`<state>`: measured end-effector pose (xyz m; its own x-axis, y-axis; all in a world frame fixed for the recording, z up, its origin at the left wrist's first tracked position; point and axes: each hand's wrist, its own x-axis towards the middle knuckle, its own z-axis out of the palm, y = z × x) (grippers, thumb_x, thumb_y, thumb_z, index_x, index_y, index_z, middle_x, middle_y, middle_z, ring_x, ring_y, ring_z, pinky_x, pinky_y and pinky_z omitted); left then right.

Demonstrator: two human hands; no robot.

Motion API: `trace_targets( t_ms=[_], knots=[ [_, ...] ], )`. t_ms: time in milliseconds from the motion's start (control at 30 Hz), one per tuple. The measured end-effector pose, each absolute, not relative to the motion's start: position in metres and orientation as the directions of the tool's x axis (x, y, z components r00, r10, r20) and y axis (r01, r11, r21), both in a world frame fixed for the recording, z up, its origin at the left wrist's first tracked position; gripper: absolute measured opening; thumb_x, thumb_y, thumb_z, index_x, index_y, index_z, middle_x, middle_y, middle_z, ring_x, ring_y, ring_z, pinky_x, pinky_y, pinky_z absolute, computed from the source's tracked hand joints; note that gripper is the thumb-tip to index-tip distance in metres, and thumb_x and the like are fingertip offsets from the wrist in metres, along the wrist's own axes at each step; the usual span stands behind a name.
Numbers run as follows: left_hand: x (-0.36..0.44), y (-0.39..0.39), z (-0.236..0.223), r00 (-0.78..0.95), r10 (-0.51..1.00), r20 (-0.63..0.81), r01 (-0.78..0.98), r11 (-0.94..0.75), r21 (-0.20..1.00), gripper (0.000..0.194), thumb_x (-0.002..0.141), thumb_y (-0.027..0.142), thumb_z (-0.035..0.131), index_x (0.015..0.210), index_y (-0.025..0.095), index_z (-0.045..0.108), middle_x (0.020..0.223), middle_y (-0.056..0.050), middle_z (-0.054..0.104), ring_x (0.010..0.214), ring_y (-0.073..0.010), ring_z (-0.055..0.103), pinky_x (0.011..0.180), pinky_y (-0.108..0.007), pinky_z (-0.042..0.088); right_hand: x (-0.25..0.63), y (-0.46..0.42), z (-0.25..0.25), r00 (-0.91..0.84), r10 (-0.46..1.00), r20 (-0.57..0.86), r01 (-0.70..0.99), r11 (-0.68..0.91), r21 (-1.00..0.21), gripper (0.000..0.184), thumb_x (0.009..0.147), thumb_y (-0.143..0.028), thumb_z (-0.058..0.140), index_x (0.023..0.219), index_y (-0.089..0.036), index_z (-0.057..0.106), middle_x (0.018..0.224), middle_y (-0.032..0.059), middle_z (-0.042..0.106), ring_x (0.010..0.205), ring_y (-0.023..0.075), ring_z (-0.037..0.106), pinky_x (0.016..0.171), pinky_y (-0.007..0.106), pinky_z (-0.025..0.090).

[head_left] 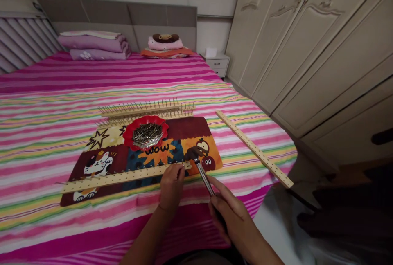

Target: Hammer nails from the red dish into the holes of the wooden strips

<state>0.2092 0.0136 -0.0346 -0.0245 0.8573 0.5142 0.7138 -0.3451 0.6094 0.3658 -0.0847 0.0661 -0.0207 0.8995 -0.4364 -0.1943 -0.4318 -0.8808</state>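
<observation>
My right hand (229,212) is wrapped round the handle of a claw hammer (202,175). The hammer's dark head is over the mat, just beside the right end of a light wooden strip (123,177) with rows of small holes. Nails stand along the strip's far row. At that right end my left hand (172,185) is closed in a pinch against the wood; whatever its fingertips hold is too small to make out. Behind the strip, a red scalloped bowl (127,138) holds a heap of loose nails (147,135).
A patterned mat (190,128) lies under the bowl and strip on the striped bed (254,224). Beyond it lie nail-studded strips (141,111). Another holed strip (254,148) lies at the right, its near end at the bed's edge. Wardrobes (307,64) stand right.
</observation>
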Motion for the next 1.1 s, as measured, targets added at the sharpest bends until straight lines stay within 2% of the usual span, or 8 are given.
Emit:
trace_targets(
  t_ms=[167,267,400,533,633,733,867,1100],
  knots=[
    [0.208,0.012,-0.033,-0.024,0.844,0.535,0.686,-0.376,0.623,0.014,0.084,0.024,0.051,0.083,0.019,0.064,0.077,-0.004,0.067,0.074,-0.015,0.063,0.07,-0.026,0.049,0.371,-0.074,0.032,0.148,0.94,-0.307,-0.153,-0.285,-0.946,0.054,0.08,-0.042,0.056,0.13,-0.023,0.054,0.053,-0.007,0.045,0.043,0.0083,0.035,0.041,0.021,0.028],
    [0.203,0.008,-0.025,-0.045,0.864,0.501,0.692,-0.335,0.64,0.015,0.083,0.025,0.05,0.086,0.019,0.064,0.077,-0.004,0.067,0.07,-0.0145,0.063,0.065,-0.025,0.049,0.382,-0.058,0.006,0.26,0.926,-0.275,-0.134,-0.247,-0.96,0.061,0.077,-0.043,0.058,0.134,-0.02,0.049,0.05,-0.0079,0.043,0.04,0.0091,0.035,0.038,0.021,0.027],
    [0.176,0.013,-0.001,-0.072,0.885,0.459,0.754,-0.253,0.606,0.018,0.083,0.029,0.049,0.081,0.02,0.065,0.076,-0.003,0.067,0.068,-0.0145,0.062,0.065,-0.025,0.048,0.391,-0.044,-0.019,0.335,0.875,-0.35,-0.312,-0.248,-0.917,0.069,0.075,-0.043,0.059,0.138,-0.024,0.04,0.054,-0.008,0.049,0.036,0.0076,0.034,0.032,0.018,0.025],
    [0.132,0.047,0.034,-0.138,0.923,0.358,0.892,-0.041,0.451,0.018,0.08,0.025,0.05,0.085,0.019,0.066,0.085,-0.006,0.069,0.079,-0.018,0.063,0.072,-0.027,0.046,0.391,-0.045,-0.036,0.334,0.859,-0.388,-0.416,-0.235,-0.879,0.069,0.074,-0.044,0.061,0.137,-0.027,0.04,0.057,-0.0079,0.051,0.036,0.0068,0.035,0.03,0.015,0.024],
    [0.112,0.08,0.053,-0.141,0.972,0.188,0.964,0.091,0.251,0.021,0.079,0.023,0.049,0.087,0.019,0.068,0.089,-0.008,0.07,0.081,-0.0211,0.063,0.073,-0.029,0.045,0.391,-0.046,-0.043,0.33,0.855,-0.4,-0.405,-0.254,-0.878,0.067,0.074,-0.044,0.062,0.135,-0.027,0.042,0.057,-0.0074,0.052,0.037,0.0069,0.037,0.031,0.015,0.026],
    [0.109,0.108,0.058,-0.128,0.992,-0.003,0.985,0.128,0.116,0.023,0.078,0.024,0.049,0.09,0.02,0.069,0.091,-0.009,0.071,0.084,-0.0227,0.064,0.072,-0.029,0.043,0.391,-0.045,-0.045,0.32,0.86,-0.397,-0.415,-0.25,-0.875,0.067,0.075,-0.044,0.061,0.136,-0.028,0.04,0.057,-0.0075,0.052,0.037,0.0068,0.037,0.031,0.015,0.026],
    [0.115,0.131,0.052,-0.12,0.979,-0.162,0.99,0.13,0.055,0.025,0.075,0.022,0.053,0.091,0.02,0.071,0.096,-0.011,0.071,0.088,-0.0251,0.064,0.069,-0.029,0.042,0.391,-0.044,-0.042,0.324,0.874,-0.363,-0.431,-0.205,-0.879,0.061,0.078,-0.042,0.059,0.134,-0.03,0.041,0.058,-0.008,0.052,0.037,0.006,0.036,0.031,0.014,0.024],
    [0.106,0.137,0.05,-0.096,0.986,-0.137,0.993,0.105,0.056,0.02,0.073,0.022,0.052,0.079,0.019,0.071,0.083,-0.011,0.072,0.08,-0.0237,0.064,0.064,-0.028,0.041,0.393,-0.043,-0.041,0.313,0.854,-0.417,-0.472,-0.241,-0.848,0.069,0.071,-0.045,0.063,0.134,-0.028,0.042,0.055,-0.0084,0.053,0.035,0.0062,0.035,0.029,0.015,0.023]
  ],
)
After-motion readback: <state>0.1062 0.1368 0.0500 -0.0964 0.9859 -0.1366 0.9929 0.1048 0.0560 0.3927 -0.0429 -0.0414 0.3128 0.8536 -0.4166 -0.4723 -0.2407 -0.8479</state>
